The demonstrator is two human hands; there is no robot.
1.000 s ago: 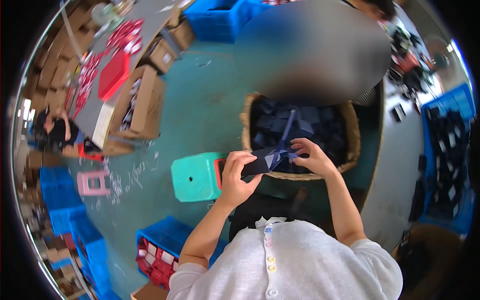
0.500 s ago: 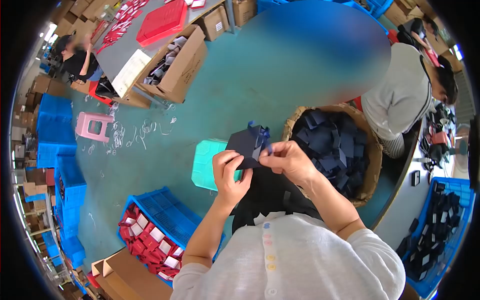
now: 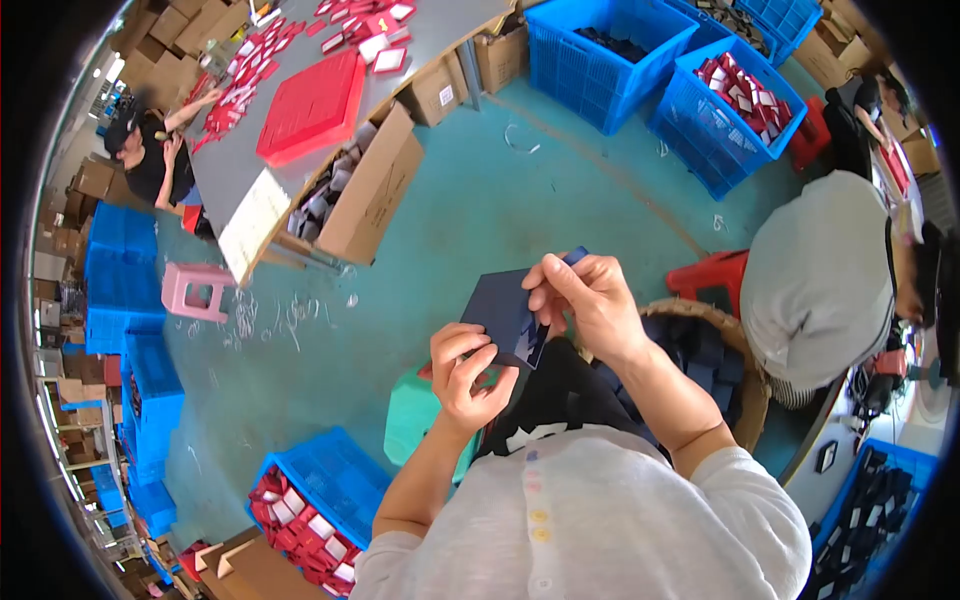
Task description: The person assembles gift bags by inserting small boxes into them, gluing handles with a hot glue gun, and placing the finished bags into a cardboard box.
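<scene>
A small dark blue box (image 3: 496, 303), with card-like flat faces, is held up in front of my body. My left hand (image 3: 464, 378) grips its lower left side, thumb below and fingers over the edge. At its upper right my right hand (image 3: 592, 308) is closed in a pinch on a dark blue ribbon (image 3: 577, 256); part of the ribbon is hidden by the fingers. Just right of my right forearm, a round brown container (image 3: 757, 402) holds many similar dark blue pieces (image 3: 705, 350).
A green stool (image 3: 410, 412) stands below my left hand. Blue crates with red boxes stand at lower left (image 3: 345, 478) and upper right (image 3: 725, 150). A seated co-worker (image 3: 820, 280) is at right, near a red stool (image 3: 708, 278). A grey table (image 3: 420, 35) is ahead.
My right hand has moved slightly up and right with the ribbon, and the box has turned in my left hand. The view has shifted, showing the blue crates at upper right.
</scene>
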